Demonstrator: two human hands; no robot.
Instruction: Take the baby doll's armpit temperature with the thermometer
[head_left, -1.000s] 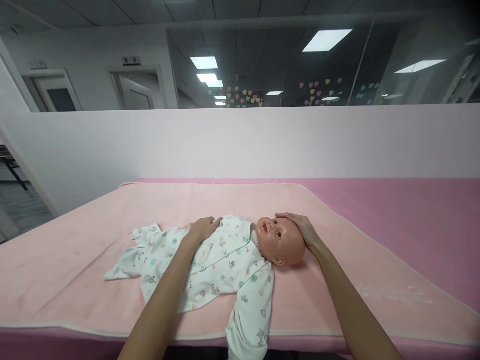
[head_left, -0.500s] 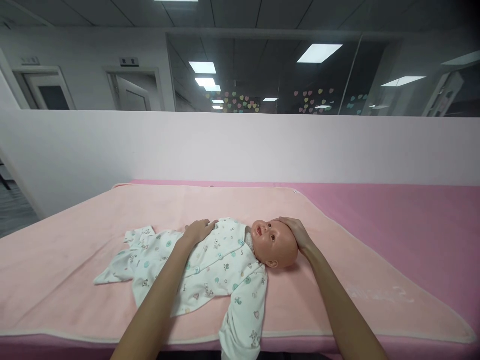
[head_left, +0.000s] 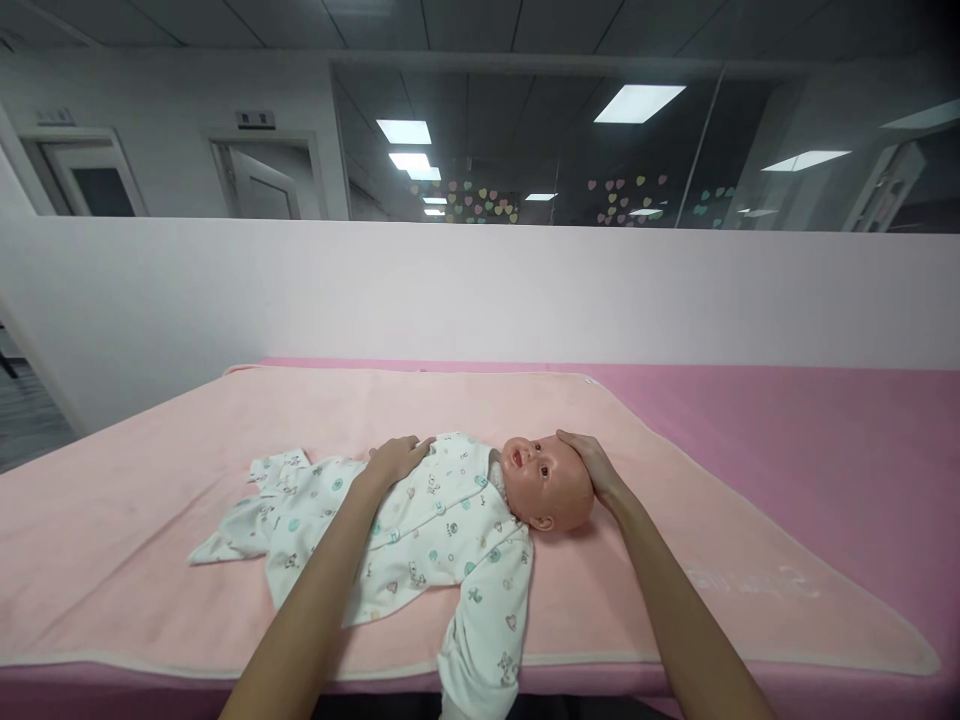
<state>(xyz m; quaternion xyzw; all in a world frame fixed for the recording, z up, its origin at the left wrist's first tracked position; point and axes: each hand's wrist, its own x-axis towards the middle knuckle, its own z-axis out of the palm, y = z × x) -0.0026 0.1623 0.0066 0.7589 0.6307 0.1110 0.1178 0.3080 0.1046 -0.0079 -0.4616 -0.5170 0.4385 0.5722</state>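
A baby doll point(head_left: 546, 482) lies on its back on a pale pink blanket point(head_left: 150, 530), head to the right. It wears a white printed romper point(head_left: 420, 535) with one sleeve hanging over the front edge. My left hand point(head_left: 397, 459) rests flat on the doll's chest, fingers stretched out. Cupped against the top of the doll's head is my right hand point(head_left: 589, 464), with its fingers curved over the crown.
The blanket covers a pink padded table point(head_left: 825, 450) that runs to the right. A white partition wall point(head_left: 480, 290) stands behind it, with glass panes above. The floor drops away at the far left.
The view shifted slightly, so the doll sits a little further left in the picture. Both hands keep their places on the doll's chest and head.
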